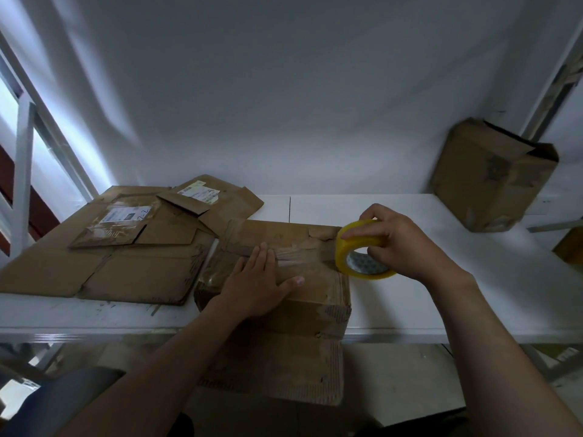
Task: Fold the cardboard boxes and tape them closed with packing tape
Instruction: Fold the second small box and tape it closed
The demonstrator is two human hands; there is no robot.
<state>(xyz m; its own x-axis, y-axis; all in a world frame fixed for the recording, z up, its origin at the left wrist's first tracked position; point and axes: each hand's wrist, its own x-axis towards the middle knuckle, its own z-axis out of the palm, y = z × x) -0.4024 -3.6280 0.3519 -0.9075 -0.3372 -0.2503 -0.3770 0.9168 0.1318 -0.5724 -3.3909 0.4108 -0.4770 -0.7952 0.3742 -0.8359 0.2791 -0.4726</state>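
A worn brown cardboard box [318, 298] stands at the front edge of the white table [457, 298], its closed top flaps facing up and its front side hanging past the edge. My left hand [258, 285] lies flat on the top with straight fingers, pressing on a strip of clear tape along the seam. My right hand [397, 241] grips a yellow roll of packing tape [350, 250] at the box's right top edge, fingers over the roll and thumb in its core. The tape strip runs from the roll to my left fingertips.
Several flattened cardboard boxes [126, 247] with white labels lie stacked on the table's left half. A folded, dented box [489, 178] leans at the back right by a white shelf frame [549, 99]. A window frame [25, 159] rises at the left. A white wall stands behind.
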